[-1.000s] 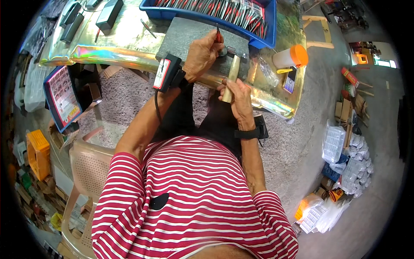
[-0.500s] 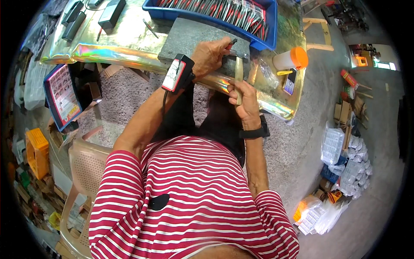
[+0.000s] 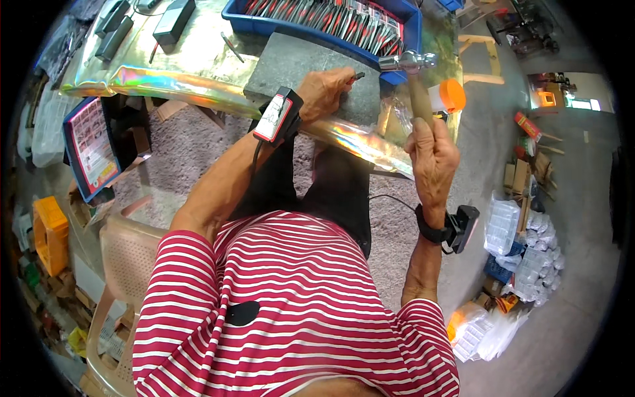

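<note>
My right hand (image 3: 433, 155) is closed round the wooden handle of a hammer (image 3: 418, 96). The hammer stands raised, its shiny steel head beside the right end of the blue bin. A grey slab (image 3: 284, 66) lies on the table, and over it my left hand (image 3: 324, 91) is closed, knuckles up. From its fingertips pokes a small dark piece (image 3: 359, 76); most of it is hidden, so its kind cannot be made out. Beyond the slab, a blue bin (image 3: 311, 34) holds many thin red-and-black packaged pieces standing in rows.
A jar with an orange lid (image 3: 452, 96) stands right of the hammer handle. Black boxes (image 3: 174, 21) and a thin rod (image 3: 231, 47) lie on the gold foil-covered table (image 3: 205, 69). A plastic chair (image 3: 132, 258) is at my left; plastic-wrapped goods (image 3: 539, 264) sit on the floor at right.
My right hand has swung the hammer up and to the right, away from the slab. My left hand stays over the slab with the small piece, nearly unmoved.
</note>
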`<state>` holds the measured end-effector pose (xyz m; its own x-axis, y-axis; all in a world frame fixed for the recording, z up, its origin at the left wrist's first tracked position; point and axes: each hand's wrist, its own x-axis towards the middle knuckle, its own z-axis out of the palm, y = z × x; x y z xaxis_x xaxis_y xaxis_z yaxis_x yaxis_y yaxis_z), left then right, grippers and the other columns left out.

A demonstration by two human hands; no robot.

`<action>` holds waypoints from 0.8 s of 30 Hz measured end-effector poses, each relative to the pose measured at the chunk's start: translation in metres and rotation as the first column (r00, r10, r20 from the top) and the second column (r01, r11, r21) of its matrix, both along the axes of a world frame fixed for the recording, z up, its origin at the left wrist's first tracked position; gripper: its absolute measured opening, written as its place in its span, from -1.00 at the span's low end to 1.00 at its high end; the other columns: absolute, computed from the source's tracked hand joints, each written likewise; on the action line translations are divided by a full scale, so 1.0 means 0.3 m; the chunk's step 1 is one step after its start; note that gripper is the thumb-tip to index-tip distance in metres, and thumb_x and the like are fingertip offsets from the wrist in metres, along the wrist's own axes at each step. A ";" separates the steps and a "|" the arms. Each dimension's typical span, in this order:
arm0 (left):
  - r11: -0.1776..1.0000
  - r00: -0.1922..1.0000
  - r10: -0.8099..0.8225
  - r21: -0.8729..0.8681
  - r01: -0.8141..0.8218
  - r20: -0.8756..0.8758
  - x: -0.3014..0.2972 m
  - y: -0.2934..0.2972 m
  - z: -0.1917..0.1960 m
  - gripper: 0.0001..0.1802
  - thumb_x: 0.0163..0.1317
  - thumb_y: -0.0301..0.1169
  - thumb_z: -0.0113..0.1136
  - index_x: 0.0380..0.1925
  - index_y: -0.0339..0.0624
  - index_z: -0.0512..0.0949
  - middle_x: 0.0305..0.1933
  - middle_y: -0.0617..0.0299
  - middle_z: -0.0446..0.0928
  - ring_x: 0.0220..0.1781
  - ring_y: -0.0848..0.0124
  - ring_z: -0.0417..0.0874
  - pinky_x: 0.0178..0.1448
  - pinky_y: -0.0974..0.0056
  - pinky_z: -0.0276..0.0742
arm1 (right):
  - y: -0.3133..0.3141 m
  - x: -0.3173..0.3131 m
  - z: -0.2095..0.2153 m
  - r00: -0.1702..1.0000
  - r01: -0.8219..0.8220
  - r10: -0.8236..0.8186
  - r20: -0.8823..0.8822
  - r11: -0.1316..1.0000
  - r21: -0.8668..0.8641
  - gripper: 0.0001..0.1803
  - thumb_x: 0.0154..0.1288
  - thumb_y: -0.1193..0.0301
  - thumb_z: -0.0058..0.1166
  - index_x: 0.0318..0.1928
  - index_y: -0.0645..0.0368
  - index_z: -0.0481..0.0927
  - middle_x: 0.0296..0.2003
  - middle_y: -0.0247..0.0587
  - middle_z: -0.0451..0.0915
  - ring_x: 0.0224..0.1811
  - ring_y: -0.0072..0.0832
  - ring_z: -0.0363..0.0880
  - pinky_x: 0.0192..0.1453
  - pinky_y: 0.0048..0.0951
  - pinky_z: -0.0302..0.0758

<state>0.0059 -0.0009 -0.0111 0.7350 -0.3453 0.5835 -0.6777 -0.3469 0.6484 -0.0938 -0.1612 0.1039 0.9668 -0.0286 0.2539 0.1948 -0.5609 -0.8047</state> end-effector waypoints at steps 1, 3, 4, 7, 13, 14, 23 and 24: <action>1.000 1.000 0.004 -0.009 -0.004 -0.006 -0.001 -0.001 -0.001 -0.84 -0.06 -0.66 -0.03 -0.45 -0.23 0.28 -0.55 0.05 0.38 -0.47 0.09 0.49 -0.47 0.22 0.40 | 0.003 -0.003 0.009 0.997 0.003 0.000 0.077 0.999 -0.043 -0.79 0.23 0.34 -0.11 -0.38 0.25 0.43 -0.70 -0.45 0.30 -0.69 -0.71 0.22 -0.63 -0.66 0.17; 1.000 1.000 0.001 -0.009 -0.001 -0.001 0.000 0.001 -0.001 -0.83 -0.06 -0.66 -0.03 -0.45 -0.23 0.28 -0.55 0.05 0.38 -0.48 0.08 0.48 -0.47 0.22 0.40 | -0.005 0.002 0.009 0.993 0.000 0.023 0.115 0.980 -0.197 -0.80 0.22 0.35 -0.10 -0.37 0.25 0.43 -0.70 -0.42 0.32 -0.67 -0.68 0.26 -0.61 -0.62 0.20; 1.000 1.000 -0.006 -0.007 0.006 0.003 0.001 0.001 -0.001 -0.83 -0.06 -0.66 -0.02 -0.44 -0.23 0.28 -0.54 0.05 0.38 -0.48 0.08 0.48 -0.47 0.21 0.40 | -0.011 0.006 0.007 0.988 0.005 0.049 0.148 0.939 -0.345 -0.82 0.21 0.37 -0.09 -0.36 0.26 0.42 -0.70 -0.39 0.33 -0.65 -0.64 0.31 -0.60 -0.58 0.23; 1.000 0.999 0.004 0.015 -0.004 -0.045 -0.001 -0.003 -0.002 -0.81 -0.08 -0.67 -0.02 -0.44 -0.23 0.28 -0.54 0.06 0.39 -0.49 0.07 0.48 -0.47 0.21 0.40 | -0.018 0.011 0.004 0.987 0.013 0.068 0.145 0.869 -0.494 -0.82 0.16 0.35 -0.04 -0.35 0.22 0.41 -0.66 -0.02 0.41 -0.65 -0.19 0.44 -0.64 -0.32 0.27; 1.000 1.000 0.007 -0.005 -0.008 -0.006 0.003 -0.005 -0.013 -0.81 -0.10 -0.69 -0.06 -0.45 -0.22 0.27 -0.54 0.05 0.38 -0.48 0.07 0.47 -0.47 0.20 0.40 | 0.002 -0.012 0.128 0.974 0.068 0.008 0.225 0.942 -0.330 -0.82 0.23 0.40 -0.14 -0.30 0.28 0.44 -0.64 -0.39 0.38 -0.67 -0.67 0.27 -0.62 -0.63 0.15; 1.000 1.000 0.012 -0.004 -0.012 -0.008 0.001 0.001 -0.011 -0.81 -0.10 -0.69 -0.06 -0.45 -0.22 0.27 -0.54 0.05 0.38 -0.48 0.07 0.47 -0.47 0.20 0.40 | 0.016 -0.021 0.153 0.975 0.063 0.012 0.223 0.942 -0.329 -0.82 0.23 0.40 -0.14 -0.30 0.28 0.44 -0.64 -0.39 0.38 -0.67 -0.67 0.27 -0.62 -0.63 0.15; 0.997 0.998 0.028 -0.079 -0.024 0.051 -0.023 -0.005 -0.010 -0.83 -0.07 -0.68 -0.06 -0.46 -0.24 0.26 -0.52 0.03 0.40 -0.47 0.09 0.49 -0.45 0.18 0.40 | -0.043 -0.002 -0.035 0.988 0.021 0.102 0.117 0.658 -0.753 -0.80 0.19 0.34 -0.09 -0.33 0.25 0.43 -0.68 -0.07 0.37 -0.75 -0.40 0.32 -0.68 -0.44 0.20; 0.999 1.000 0.008 -0.050 -0.009 -0.019 -0.014 -0.006 -0.004 -0.84 -0.06 -0.68 -0.05 -0.46 -0.25 0.26 -0.52 0.02 0.41 -0.47 0.09 0.50 -0.44 0.19 0.40 | -0.037 0.001 -0.032 0.987 0.016 0.108 0.115 0.657 -0.753 -0.80 0.19 0.34 -0.09 -0.33 0.25 0.43 -0.68 -0.07 0.37 -0.75 -0.40 0.32 -0.68 -0.44 0.20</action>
<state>0.0016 -0.0027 -0.0122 0.7488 -0.3098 0.5859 -0.6624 -0.3194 0.6776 -0.0934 -0.1724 0.0941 0.9143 0.2752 0.2970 0.3100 -0.9477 -0.0761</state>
